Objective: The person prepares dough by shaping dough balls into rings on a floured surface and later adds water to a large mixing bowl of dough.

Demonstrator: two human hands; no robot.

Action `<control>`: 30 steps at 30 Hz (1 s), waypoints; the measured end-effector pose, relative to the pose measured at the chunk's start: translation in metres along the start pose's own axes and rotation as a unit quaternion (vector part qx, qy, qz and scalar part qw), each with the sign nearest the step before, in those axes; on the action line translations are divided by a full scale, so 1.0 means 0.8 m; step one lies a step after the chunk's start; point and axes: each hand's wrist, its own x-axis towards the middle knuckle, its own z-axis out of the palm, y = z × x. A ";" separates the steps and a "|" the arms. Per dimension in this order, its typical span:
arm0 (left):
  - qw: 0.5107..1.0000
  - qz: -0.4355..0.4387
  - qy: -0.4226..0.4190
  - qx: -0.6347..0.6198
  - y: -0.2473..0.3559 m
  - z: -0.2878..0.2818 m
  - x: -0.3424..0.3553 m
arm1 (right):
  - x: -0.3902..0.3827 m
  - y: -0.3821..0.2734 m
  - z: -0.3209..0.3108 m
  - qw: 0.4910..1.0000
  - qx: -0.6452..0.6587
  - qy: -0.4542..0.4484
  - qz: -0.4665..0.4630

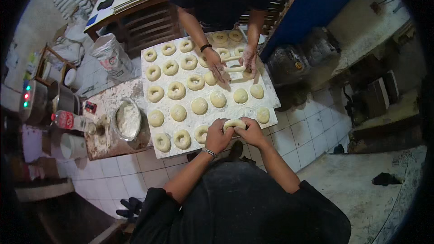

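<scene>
1. Left hand (218, 136) and right hand (251, 132) grip a dough ring (234, 123) above the floured board's (244, 110) near edge.
2. Left edge: mostly shaped rings (176, 96).
3. Toward the right edge: dough balls (241, 96), unpierced.

A pale, smooth piece of dough (235, 122) curves in a thick arch, held at both ends between the hands (219, 136) by the tabletop's (190, 123) near edge, its lower side partly hidden.
</scene>
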 end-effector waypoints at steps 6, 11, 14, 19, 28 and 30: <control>0.835 -0.297 -0.209 -0.412 -0.042 -0.021 0.005 | -0.028 -0.038 0.046 0.970 -0.191 0.114 -0.103; 0.846 -0.307 -0.268 -0.342 -0.024 -0.003 0.014 | -0.045 -0.025 0.041 0.981 -0.120 0.122 -0.093; 0.888 -0.308 -0.135 -0.314 -0.011 0.032 -0.002 | -0.050 -0.031 0.026 0.992 0.005 0.126 0.004; 0.972 -0.101 -0.178 -0.115 0.046 0.042 0.002 | -0.054 -0.013 -0.004 0.892 0.433 0.116 0.055; 0.899 -0.308 -0.186 -0.250 0.115 0.073 0.006 | -0.064 0.025 -0.069 0.897 0.426 0.016 0.114; 0.878 -0.310 -0.219 -0.291 0.128 0.082 0.006 | -0.060 0.053 -0.071 0.861 0.505 -0.016 0.065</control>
